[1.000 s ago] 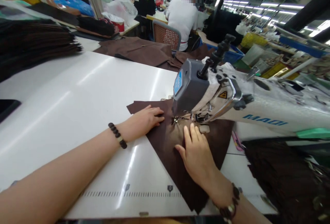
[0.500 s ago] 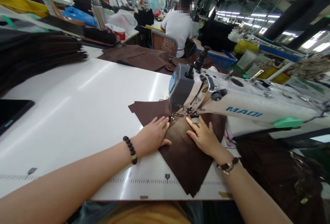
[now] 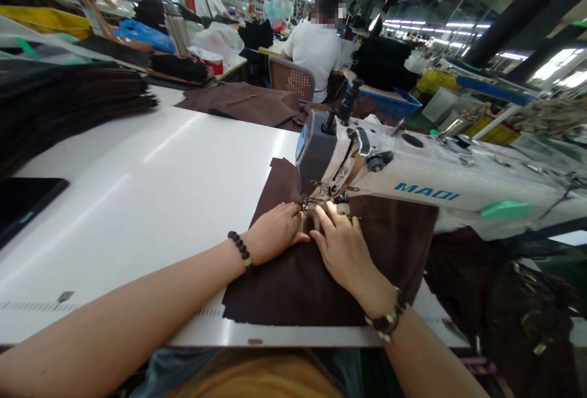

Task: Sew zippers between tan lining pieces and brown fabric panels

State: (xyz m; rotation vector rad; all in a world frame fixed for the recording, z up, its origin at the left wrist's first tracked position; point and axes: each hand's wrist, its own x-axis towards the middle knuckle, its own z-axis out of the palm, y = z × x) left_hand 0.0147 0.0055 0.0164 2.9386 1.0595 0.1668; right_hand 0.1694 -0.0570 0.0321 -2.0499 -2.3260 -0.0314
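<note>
A dark brown piece of fabric [image 3: 293,294] lies flat on the white table under the head of a sewing machine [image 3: 389,172] marked MAQI. My left hand [image 3: 277,233] rests on the fabric just left of the presser foot [image 3: 306,206], fingers stretched toward it. On the other side, my right hand [image 3: 343,245] presses the cloth with its fingers spread, the fingertips close to the needle area. Both thumbs point inward at each other across a small gap. The needle itself is too small to make out.
A thick stack of dark cloth [image 3: 68,104] lies at the left, with a black phone-like device [image 3: 27,205] in front. Brown fabric [image 3: 247,104] covers the table's far edge. More dark cloth [image 3: 495,300] hangs at right. A person in white [image 3: 314,49] sits ahead.
The fabric has turned beneath the machine, its front corner giving way to a straight edge along the table front. My right hand has shifted left, closer to my left hand.
</note>
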